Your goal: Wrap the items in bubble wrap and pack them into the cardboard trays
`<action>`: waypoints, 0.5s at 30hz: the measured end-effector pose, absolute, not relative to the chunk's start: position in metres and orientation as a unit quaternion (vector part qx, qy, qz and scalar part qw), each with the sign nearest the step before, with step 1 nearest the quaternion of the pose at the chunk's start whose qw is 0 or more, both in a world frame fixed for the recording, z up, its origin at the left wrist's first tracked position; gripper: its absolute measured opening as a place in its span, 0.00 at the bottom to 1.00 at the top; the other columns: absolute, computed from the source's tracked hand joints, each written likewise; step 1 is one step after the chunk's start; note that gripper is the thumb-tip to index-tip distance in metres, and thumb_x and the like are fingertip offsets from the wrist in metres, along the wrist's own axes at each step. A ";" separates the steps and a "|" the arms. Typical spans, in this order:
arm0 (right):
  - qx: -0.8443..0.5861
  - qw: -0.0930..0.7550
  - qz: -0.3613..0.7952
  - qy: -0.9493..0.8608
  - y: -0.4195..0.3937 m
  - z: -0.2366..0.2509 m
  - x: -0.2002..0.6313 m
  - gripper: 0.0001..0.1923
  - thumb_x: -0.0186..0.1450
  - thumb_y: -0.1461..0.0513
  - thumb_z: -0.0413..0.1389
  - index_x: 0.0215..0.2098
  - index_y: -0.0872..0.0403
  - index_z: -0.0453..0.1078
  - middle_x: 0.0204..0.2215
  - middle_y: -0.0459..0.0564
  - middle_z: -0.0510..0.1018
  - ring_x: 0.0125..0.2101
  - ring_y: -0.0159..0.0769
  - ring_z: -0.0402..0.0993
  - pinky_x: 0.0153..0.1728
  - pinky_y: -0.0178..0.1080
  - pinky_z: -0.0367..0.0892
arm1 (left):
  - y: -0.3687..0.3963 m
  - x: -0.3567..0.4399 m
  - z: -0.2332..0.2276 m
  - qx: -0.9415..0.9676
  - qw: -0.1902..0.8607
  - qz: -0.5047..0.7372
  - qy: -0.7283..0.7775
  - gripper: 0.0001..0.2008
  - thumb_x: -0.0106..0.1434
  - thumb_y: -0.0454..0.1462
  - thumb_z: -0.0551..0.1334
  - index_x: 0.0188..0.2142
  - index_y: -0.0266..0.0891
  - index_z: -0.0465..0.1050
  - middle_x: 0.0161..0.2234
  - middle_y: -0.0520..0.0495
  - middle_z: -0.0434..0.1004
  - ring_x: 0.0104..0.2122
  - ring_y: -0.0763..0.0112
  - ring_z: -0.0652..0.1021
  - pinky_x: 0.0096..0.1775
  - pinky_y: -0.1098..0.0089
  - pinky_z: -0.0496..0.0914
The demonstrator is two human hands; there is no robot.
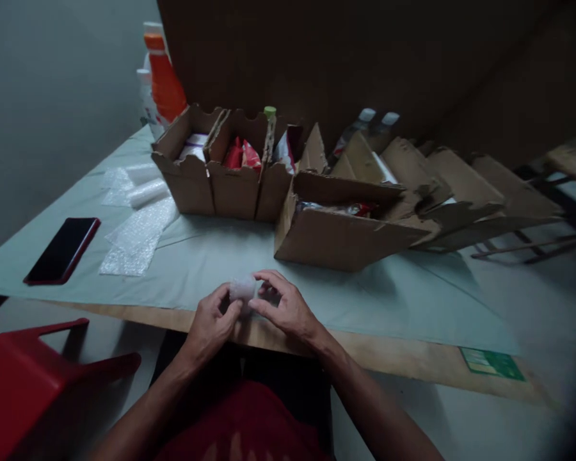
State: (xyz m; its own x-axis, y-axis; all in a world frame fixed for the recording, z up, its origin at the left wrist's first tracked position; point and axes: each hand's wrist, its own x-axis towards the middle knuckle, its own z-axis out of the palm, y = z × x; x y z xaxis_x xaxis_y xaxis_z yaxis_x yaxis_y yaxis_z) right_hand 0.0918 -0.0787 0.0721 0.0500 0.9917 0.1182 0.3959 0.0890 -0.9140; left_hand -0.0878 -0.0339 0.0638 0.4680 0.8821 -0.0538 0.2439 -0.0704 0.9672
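Observation:
A small, pale, translucent roll of bubble wrap (pixel 242 289) is held over the front edge of the table. My left hand (pixel 215 315) is closed around its left end, with the thumb along the lower side. At the other end, my right hand (pixel 284 303) has its index finger on the upper edge and its thumb on the lower edge, fingers curled. Whether anything lies inside the roll cannot be made out. Flat bubble wrap sheets (pixel 133 246) lie on the pale green tablecloth (pixel 216 250), left of my hands.
Behind my hands stand several cardboard bins (pixel 235 192) holding packets; one front bin (pixel 336 240) juts nearer. A phone (pixel 62 250) lies at left, beyond a red plastic stool (pixel 24 378). An orange bottle (pixel 167 83) and rolled bubble wrap (pixel 148 192) are at back left.

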 end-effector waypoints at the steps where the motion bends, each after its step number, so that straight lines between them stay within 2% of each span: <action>1: -0.575 0.421 0.351 -0.607 -0.080 0.077 0.098 0.26 0.60 0.57 0.66 0.56 0.52 0.71 0.50 0.53 0.76 0.38 0.35 0.73 0.39 0.37 0.71 | -0.035 -0.087 0.066 0.693 0.532 0.271 0.403 0.11 0.65 0.40 0.60 0.43 0.38 0.77 0.35 0.50 0.80 0.33 0.69 0.76 0.33 0.73 0.68; 3: -0.558 0.397 0.369 -0.628 -0.084 0.089 0.110 0.29 0.59 0.59 0.67 0.58 0.52 0.71 0.49 0.52 0.77 0.37 0.34 0.73 0.39 0.36 0.70 | -0.038 -0.084 0.068 0.734 0.527 0.231 0.360 0.12 0.66 0.40 0.59 0.44 0.39 0.77 0.36 0.49 0.80 0.33 0.68 0.76 0.33 0.72 0.69; 6: -0.532 0.379 0.380 -0.655 -0.094 0.105 0.126 0.13 0.62 0.63 0.63 0.46 0.52 0.77 0.38 0.46 0.80 0.34 0.32 0.73 0.37 0.34 0.67 | -0.041 -0.078 0.071 0.793 0.496 0.200 0.293 0.11 0.67 0.40 0.58 0.41 0.40 0.78 0.34 0.48 0.80 0.33 0.67 0.77 0.36 0.69 0.72; 8: -0.536 0.375 0.375 -0.657 -0.104 0.112 0.138 0.06 0.64 0.65 0.60 0.39 0.53 0.78 0.33 0.45 0.79 0.33 0.32 0.73 0.36 0.34 0.66 | -0.037 -0.072 0.076 0.829 0.462 0.191 0.251 0.11 0.66 0.41 0.60 0.44 0.42 0.79 0.36 0.47 0.81 0.35 0.65 0.79 0.38 0.67 0.74; 11: -0.568 0.372 0.356 -0.642 -0.121 0.122 0.160 0.05 0.65 0.64 0.60 0.39 0.52 0.77 0.33 0.44 0.80 0.33 0.32 0.74 0.35 0.33 0.66 | -0.018 -0.055 0.095 0.859 0.374 0.263 0.231 0.19 0.65 0.42 0.64 0.55 0.44 0.74 0.50 0.41 0.79 0.48 0.59 0.79 0.49 0.61 0.75; 15: -0.597 0.363 0.309 -0.645 -0.144 0.146 0.191 0.04 0.66 0.62 0.60 0.39 0.51 0.77 0.34 0.45 0.81 0.33 0.33 0.76 0.34 0.34 0.67 | 0.021 -0.007 0.131 0.870 0.211 0.384 0.225 0.27 0.65 0.39 0.63 0.63 0.44 0.65 0.64 0.38 0.67 0.63 0.55 0.69 0.62 0.53 0.66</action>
State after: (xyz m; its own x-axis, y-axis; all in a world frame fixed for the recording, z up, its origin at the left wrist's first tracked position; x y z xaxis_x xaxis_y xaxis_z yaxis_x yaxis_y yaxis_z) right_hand 0.1910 -0.1442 0.1460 -0.0244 0.9947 0.1000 0.5455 0.0971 -0.8325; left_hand -0.0066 0.0208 0.1308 0.6036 0.5538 0.5736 0.2288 -0.8094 0.5408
